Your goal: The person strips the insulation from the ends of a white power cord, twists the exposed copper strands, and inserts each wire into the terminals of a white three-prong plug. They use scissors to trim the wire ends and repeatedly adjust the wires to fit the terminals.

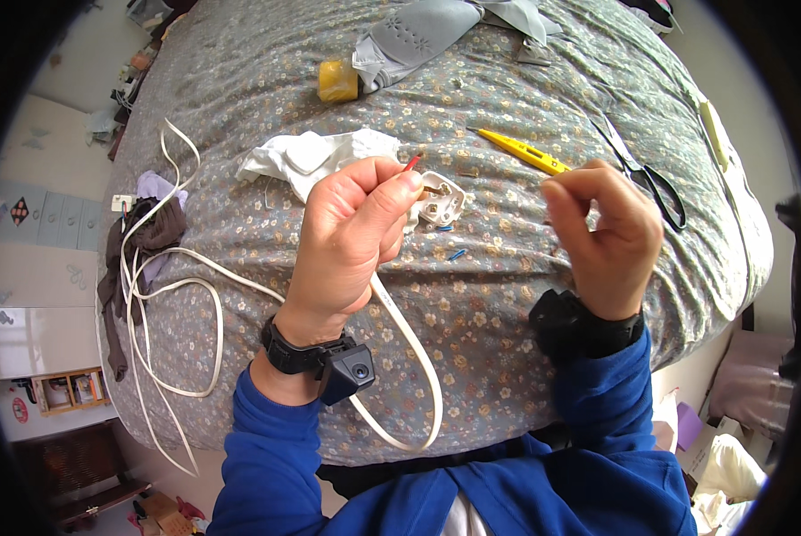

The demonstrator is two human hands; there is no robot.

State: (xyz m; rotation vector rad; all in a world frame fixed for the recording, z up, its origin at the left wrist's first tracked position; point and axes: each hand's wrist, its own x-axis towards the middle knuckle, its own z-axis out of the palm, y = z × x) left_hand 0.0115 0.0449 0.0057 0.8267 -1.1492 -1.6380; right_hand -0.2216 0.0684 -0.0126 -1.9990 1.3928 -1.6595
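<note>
My left hand is closed in a pinch around a wire with red insulation, its bare end poking up past the thumb. From below that hand a white cable loops down toward me. Just beyond the left fingers lies an opened white plug, its metal contacts showing. My right hand is raised with thumb and forefinger together; whether anything small sits between them is hidden. A yellow pen-shaped screwdriver lies beside it, thin tip pointing to the far left. Black-handled scissors rest to its right.
The flowered bedcover is wrinkled. More white cable coils at left, near dark cloth. White cloth lies behind my left hand. Farther off are a yellow tape roll and grey fabric. Blue scraps lie near the plug.
</note>
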